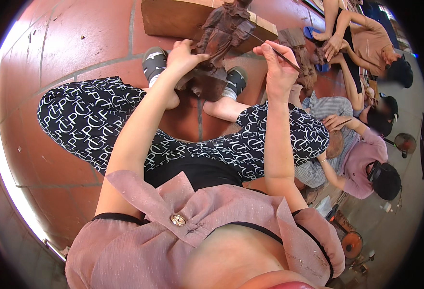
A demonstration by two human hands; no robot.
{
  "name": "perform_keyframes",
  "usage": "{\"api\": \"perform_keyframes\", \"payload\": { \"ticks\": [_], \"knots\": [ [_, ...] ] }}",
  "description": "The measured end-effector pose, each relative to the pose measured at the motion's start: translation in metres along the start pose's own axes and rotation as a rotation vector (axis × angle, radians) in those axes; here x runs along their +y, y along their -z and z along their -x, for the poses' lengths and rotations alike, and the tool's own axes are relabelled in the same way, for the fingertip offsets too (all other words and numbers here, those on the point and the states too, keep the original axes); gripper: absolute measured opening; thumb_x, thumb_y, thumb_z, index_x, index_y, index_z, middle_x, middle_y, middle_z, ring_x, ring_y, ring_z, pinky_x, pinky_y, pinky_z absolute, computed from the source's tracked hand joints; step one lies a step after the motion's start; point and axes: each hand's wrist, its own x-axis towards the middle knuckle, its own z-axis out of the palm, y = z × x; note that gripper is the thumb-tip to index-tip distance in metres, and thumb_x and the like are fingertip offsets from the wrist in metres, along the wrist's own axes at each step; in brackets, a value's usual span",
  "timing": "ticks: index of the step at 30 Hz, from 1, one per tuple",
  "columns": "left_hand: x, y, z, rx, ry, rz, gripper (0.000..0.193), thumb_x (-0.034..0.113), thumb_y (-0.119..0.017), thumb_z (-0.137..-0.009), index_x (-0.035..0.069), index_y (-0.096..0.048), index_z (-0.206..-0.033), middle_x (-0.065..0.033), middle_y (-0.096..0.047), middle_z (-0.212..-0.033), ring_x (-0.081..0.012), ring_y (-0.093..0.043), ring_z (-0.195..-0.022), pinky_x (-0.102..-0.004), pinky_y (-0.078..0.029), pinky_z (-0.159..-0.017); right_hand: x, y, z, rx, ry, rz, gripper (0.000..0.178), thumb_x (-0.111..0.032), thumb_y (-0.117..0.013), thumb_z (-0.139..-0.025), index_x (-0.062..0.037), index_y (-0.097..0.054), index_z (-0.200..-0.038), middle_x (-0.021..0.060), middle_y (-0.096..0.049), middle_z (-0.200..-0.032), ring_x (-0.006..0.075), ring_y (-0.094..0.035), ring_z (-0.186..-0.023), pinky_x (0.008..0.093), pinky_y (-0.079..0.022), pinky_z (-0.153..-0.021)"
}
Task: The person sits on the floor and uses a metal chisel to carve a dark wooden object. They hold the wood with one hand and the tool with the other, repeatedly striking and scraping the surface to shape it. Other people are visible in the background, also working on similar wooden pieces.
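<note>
A dark reddish-brown carved wooden statue (217,36) of a robed figure stands on its blocky base (206,85) between my feet; its top is cut off by the frame's edge. My left hand (184,59) is against the statue's left side, thumb across its lower part and fingers higher up, partly curled round it. In my right hand (279,65) is a thin dark-handled paintbrush (285,59), pinched between thumb and fingers. The brush slants up and left, its tip close to the statue's right side. Whether the tip touches the wood cannot be made out.
Behind the statue lies a thick wooden block (173,18) on the red tiled floor (86,33). Another carved wooden piece (302,62) stands to the right. Several people sit along the right side, one in a pink top (366,164) close by. A small fan (351,244) is at lower right.
</note>
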Motion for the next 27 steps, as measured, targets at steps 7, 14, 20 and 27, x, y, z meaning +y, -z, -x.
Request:
{"api": "perform_keyframes", "payload": {
  "ticks": [7,14,20,27],
  "knots": [
    [0.037,-0.003,0.082,-0.411,0.127,0.866,0.030,0.037,-0.059,-0.089,0.007,-0.058,-0.094,0.0003,-0.057,-0.076,-0.0075,-0.056,-0.062,-0.0217,-0.047,-0.055,0.029,-0.023,0.044,-0.051,0.222,0.552,0.017,-0.011,-0.076,-0.072,-0.0063,-0.062,-0.081,0.0062,-0.063,-0.070,0.0162,-0.061,-0.062,0.0277,-0.048,-0.056],
    [0.048,-0.019,0.080,-0.458,0.154,1.094,0.037,0.041,-0.056,-0.090,0.007,-0.053,-0.105,-0.0015,-0.054,-0.090,-0.0110,-0.053,-0.081,-0.0282,-0.049,-0.071,0.053,-0.028,0.042,-0.152,0.345,0.682,0.017,-0.008,-0.074,-0.070,-0.0053,-0.058,-0.074,0.0078,-0.061,-0.072,0.0217,-0.060,-0.066,0.0298,-0.047,-0.059],
    [0.040,-0.019,0.073,-0.500,0.247,1.159,0.031,0.023,-0.060,-0.084,0.007,-0.053,-0.109,-0.0020,-0.056,-0.097,-0.0108,-0.053,-0.083,-0.0276,-0.048,-0.077,0.061,-0.037,0.042,-0.182,0.422,0.684,0.016,-0.004,-0.071,-0.064,-0.0057,-0.059,-0.074,0.0090,-0.062,-0.086,0.0259,-0.060,-0.082,0.0335,-0.048,-0.071],
    [0.055,-0.016,0.060,-0.310,-0.053,1.137,0.032,0.017,-0.054,-0.086,0.004,-0.051,-0.114,0.0033,-0.053,-0.092,-0.0019,-0.046,-0.078,-0.0177,-0.036,-0.061,0.049,-0.046,0.008,-0.076,0.547,0.774,0.014,-0.007,-0.068,-0.066,-0.0101,-0.062,-0.078,0.0041,-0.061,-0.085,0.0242,-0.058,-0.082,0.0337,-0.049,-0.067]
  ]
}}
